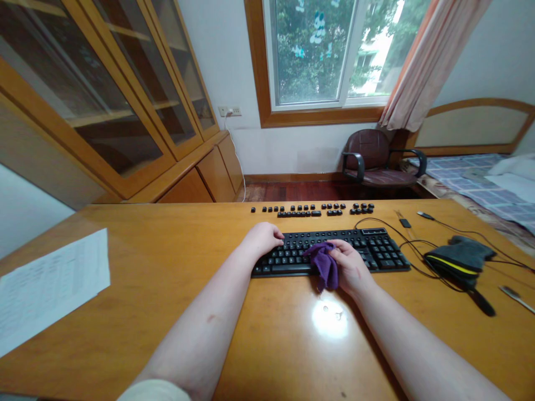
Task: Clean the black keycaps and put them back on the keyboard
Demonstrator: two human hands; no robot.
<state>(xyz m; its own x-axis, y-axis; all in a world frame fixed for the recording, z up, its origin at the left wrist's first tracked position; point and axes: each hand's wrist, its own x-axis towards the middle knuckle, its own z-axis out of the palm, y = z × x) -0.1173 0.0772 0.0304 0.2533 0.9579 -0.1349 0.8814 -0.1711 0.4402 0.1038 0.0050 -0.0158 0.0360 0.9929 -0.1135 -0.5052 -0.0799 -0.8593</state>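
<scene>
A black keyboard [288,268] lies across the middle of the desk, most of its keys in place. My left hand [264,240] rests at its upper left end, with the fingers drawn together at the keys. Whether a small keycap is between those fingertips is hidden. In my right hand [351,267] a crumpled purple cloth [324,264] is gripped, bunched over the keyboard's middle and hanging past its front edge. Behind the keyboard, loose black keycaps [298,214] stand in rows along the desk's far edge.
To the right lie a grey-black pouch with a yellow stripe [457,260], black cables [418,240], a small black piece [404,223] and a brush [516,298]. Paper sheets [54,284] cover part of the desk's left. Beyond stand an armchair [371,159] and a glass-doored cabinet [125,111].
</scene>
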